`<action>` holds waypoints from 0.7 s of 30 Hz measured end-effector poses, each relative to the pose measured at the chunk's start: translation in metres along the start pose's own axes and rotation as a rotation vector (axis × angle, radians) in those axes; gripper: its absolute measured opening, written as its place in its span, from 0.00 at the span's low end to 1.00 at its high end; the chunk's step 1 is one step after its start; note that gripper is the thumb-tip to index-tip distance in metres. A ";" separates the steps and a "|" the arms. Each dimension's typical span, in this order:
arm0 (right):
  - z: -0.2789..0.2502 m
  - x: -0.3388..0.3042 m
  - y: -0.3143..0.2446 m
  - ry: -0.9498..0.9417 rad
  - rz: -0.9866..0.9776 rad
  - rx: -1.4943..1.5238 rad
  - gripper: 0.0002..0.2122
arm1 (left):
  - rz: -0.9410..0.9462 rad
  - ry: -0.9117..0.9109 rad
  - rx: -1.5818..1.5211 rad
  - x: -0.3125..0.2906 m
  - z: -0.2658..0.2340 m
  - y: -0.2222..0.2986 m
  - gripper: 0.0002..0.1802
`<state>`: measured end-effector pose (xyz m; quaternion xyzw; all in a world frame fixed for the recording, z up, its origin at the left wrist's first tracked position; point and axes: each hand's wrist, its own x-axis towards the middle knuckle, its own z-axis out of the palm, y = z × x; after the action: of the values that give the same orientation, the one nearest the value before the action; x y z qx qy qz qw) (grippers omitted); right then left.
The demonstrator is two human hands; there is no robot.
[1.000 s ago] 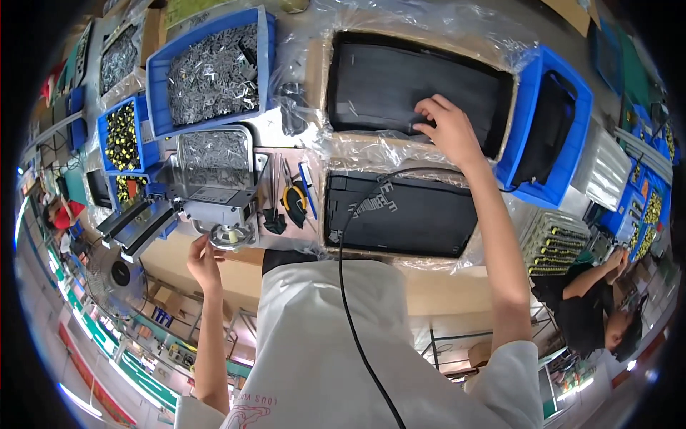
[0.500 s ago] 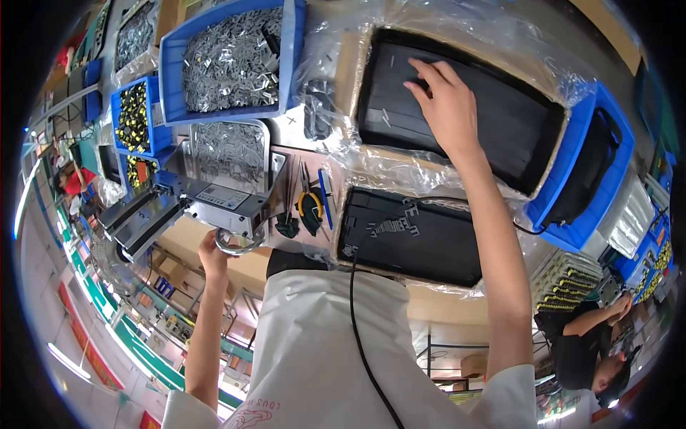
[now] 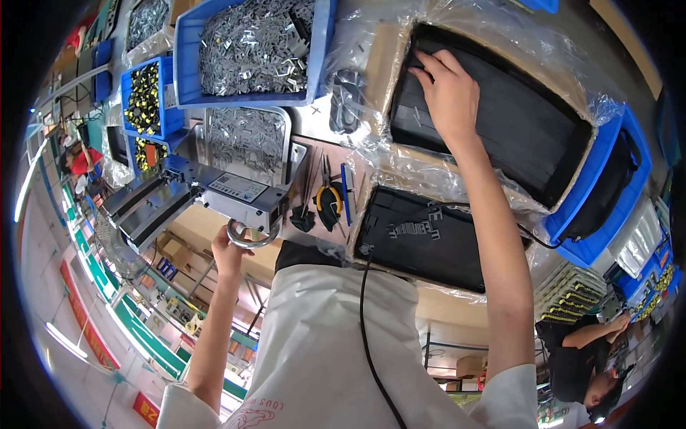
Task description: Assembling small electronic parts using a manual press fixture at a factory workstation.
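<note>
My left hand point(image 3: 229, 250) has its fingers closed on the polished metal ring point(image 3: 251, 234) at the near end of a grey bench machine point(image 3: 236, 194). My right hand point(image 3: 451, 94) reaches into the far black-lined box point(image 3: 511, 118), close to its far left corner. Its index finger and thumb are bent with a gap between their tips, and nothing shows between them. Small, thin metal pieces point(image 3: 417, 116) lie on the black lining near my thumb. In the nearer black-lined box point(image 3: 421, 250) several grey metal parts point(image 3: 414, 227) lie under a black cable.
A large blue bin point(image 3: 319, 50) of small metal parts stands at the far left, beside a smaller blue bin point(image 3: 143, 100) of yellow-and-black pieces. Yellow-handled pliers point(image 3: 329, 196) and a blue pen point(image 3: 347, 193) lie between machine and boxes. At right, a co-worker point(image 3: 582, 350) sits.
The whole view has shifted, with the bench now further right. My right hand has moved toward the far box's left edge, covering a small piece there. My left hand stays at the ring.
</note>
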<state>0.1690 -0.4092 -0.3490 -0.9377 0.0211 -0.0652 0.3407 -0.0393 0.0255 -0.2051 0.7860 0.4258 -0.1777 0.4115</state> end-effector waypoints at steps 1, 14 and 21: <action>0.001 -0.001 -0.001 -0.002 0.002 0.001 0.12 | -0.002 0.000 0.002 -0.001 -0.002 -0.003 0.08; -0.004 0.011 0.007 -0.090 -0.106 0.063 0.13 | -0.110 0.018 0.035 -0.030 -0.014 -0.035 0.07; -0.060 -0.027 -0.034 -0.092 0.027 0.351 0.12 | -0.108 -0.255 0.004 -0.097 0.006 0.012 0.08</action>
<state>0.1336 -0.4187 -0.2847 -0.8655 0.0063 -0.0205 0.5004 -0.0847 -0.0340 -0.1419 0.7337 0.4114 -0.2991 0.4504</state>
